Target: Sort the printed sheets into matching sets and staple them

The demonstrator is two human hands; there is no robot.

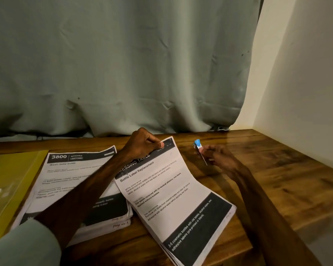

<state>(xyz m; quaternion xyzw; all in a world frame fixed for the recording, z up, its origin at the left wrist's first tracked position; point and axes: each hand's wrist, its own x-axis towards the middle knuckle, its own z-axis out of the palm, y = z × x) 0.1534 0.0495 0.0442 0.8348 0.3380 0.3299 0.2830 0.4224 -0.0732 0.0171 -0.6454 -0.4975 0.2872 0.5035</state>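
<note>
Left hand: my left hand (142, 144) reaches across the desk (277, 169) and pinches the far corner of the Bottle Label set (171, 198), thumb on top, fingers curled under.
Right hand: my right hand (219, 157) grips the small stapler (197, 144) in its fingertips, blue end pointing to 10 o'clock. I cannot tell whether its mouth is apart or closed.
Where the set lies: on the desk straight ahead of me, with its far corner lifted in my pinch.
Long axis: the set runs from 11 o'clock at its heading down to 5 o'clock at its dark footer.
Key relation: the pinched corner lies at 9 o'clock from the stapler, near but not touching. The right hand is the nearer one for the staple, and I judge it needs only a short slide toward 9 o'clock.
Risk: the sheets fan a little along the near edge, so I judge they want squaring first.
Other pile: the Kitchen pile (69, 179) sits at 9 o'clock of the set, under my left forearm.
Folder: a yellow folder (10, 179) lies further out at 9 o'clock.
Count: two piles of sheets, one stapler, one folder. The sheets per pile I cannot count.
</note>
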